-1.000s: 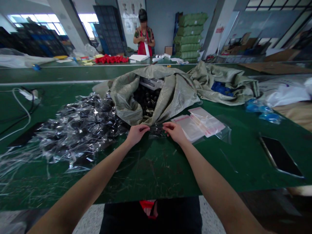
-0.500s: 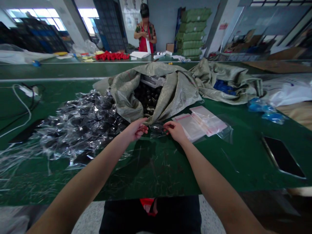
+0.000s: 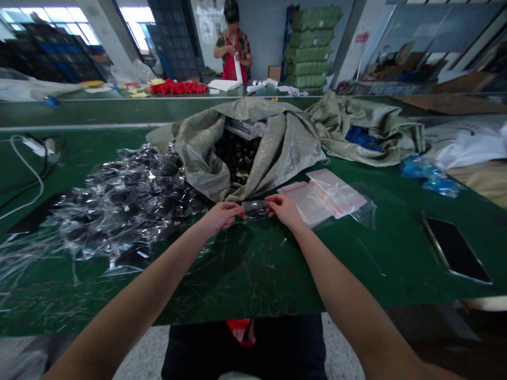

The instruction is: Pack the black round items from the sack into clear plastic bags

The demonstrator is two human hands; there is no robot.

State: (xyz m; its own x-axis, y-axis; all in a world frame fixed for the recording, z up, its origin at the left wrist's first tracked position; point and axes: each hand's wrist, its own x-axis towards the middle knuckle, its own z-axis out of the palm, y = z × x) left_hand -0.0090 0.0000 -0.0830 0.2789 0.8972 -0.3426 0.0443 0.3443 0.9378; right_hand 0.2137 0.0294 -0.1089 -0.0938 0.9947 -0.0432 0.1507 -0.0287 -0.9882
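Note:
My left hand (image 3: 223, 215) and my right hand (image 3: 282, 208) pinch the two ends of a small clear plastic bag (image 3: 254, 209) with something dark inside, held just above the green table (image 3: 253, 274). Right behind it an open grey-green woven sack (image 3: 277, 142) shows several black round pieces (image 3: 237, 155). A heap of filled clear bags (image 3: 127, 200) lies to the left of my left hand. A stack of empty clear bags with pink strips (image 3: 322, 195) lies just right of my right hand.
A dark phone (image 3: 455, 248) lies at the right. Blue plastic bits (image 3: 425, 174) and a second crumpled sack (image 3: 364, 129) sit further back right. White cables (image 3: 27, 169) run at the far left. A person in a red apron (image 3: 232, 50) works at the far table.
Both hands stay at the small bag; the left fingers opened a little, then closed on its end again. The view has shifted slightly.

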